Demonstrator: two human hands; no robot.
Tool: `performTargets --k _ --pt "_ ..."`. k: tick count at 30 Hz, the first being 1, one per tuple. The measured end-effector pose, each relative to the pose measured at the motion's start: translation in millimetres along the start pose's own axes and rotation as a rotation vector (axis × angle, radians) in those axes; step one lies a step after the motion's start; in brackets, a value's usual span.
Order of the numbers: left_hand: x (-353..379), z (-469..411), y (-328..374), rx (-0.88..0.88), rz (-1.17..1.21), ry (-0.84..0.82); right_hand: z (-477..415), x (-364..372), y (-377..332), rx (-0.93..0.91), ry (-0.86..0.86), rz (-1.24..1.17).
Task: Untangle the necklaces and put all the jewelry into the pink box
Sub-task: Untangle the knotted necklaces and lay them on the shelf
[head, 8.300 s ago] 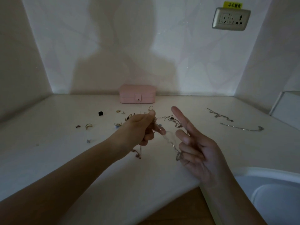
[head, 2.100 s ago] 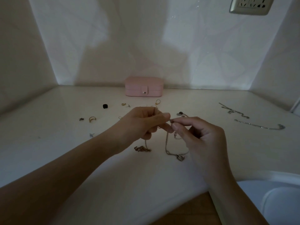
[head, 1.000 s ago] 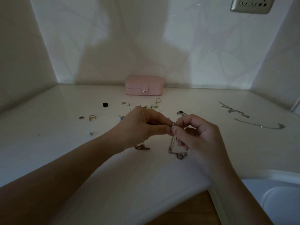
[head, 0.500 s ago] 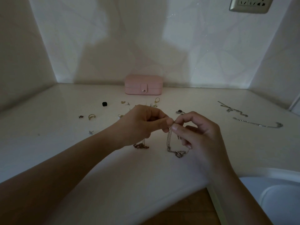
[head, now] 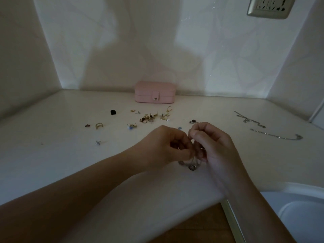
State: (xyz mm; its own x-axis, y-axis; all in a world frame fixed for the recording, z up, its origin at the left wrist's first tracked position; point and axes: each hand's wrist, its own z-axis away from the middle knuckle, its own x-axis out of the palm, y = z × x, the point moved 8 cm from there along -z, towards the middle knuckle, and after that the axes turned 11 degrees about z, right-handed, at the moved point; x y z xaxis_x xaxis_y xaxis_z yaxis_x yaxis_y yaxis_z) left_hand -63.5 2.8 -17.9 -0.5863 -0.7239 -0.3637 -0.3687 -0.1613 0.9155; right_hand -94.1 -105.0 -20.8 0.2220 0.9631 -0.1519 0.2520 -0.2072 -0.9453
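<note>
My left hand [head: 164,146] and my right hand [head: 213,146] meet low over the white counter [head: 70,155], both pinching a tangled thin necklace chain [head: 192,165] whose ring pendant rests on the surface below them. The pink box [head: 155,92] stands closed against the back wall. Several small earrings and rings [head: 150,117] lie scattered between the box and my hands. Two silver necklaces [head: 275,135] lie stretched out at the right.
A small black piece [head: 113,112] and a gold ring [head: 99,125] lie at the left. A stud [head: 98,142] sits nearer the front. A white basin [head: 298,213] is at the lower right, beyond the counter edge. A wall socket [head: 270,6] is top right.
Both hands have dropped lower towards the counter with the chain, which now bunches on the surface instead of hanging. The cluster of earrings behind my left hand has come into view.
</note>
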Motion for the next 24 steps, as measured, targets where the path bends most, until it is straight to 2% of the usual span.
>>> performTargets --k 4,7,14,19,24 --pt "-13.5 0.1 -1.6 -0.045 0.123 0.117 1.5 -2.4 0.4 -0.018 0.004 0.005" --pt "-29.1 1.1 -1.4 -0.062 0.227 0.213 4.1 -4.6 -4.9 -0.076 0.035 0.144" --pt "-28.1 0.3 -6.3 -0.142 0.261 0.193 11.0 -5.9 -23.9 -0.355 0.206 0.422" --pt "-29.6 2.0 -6.7 -0.166 0.157 0.220 20.7 -0.7 -35.7 -0.552 0.295 0.666" --pt "-30.0 4.6 4.5 -0.033 -0.065 0.312 23.7 6.8 -32.2 -0.576 0.336 0.871"
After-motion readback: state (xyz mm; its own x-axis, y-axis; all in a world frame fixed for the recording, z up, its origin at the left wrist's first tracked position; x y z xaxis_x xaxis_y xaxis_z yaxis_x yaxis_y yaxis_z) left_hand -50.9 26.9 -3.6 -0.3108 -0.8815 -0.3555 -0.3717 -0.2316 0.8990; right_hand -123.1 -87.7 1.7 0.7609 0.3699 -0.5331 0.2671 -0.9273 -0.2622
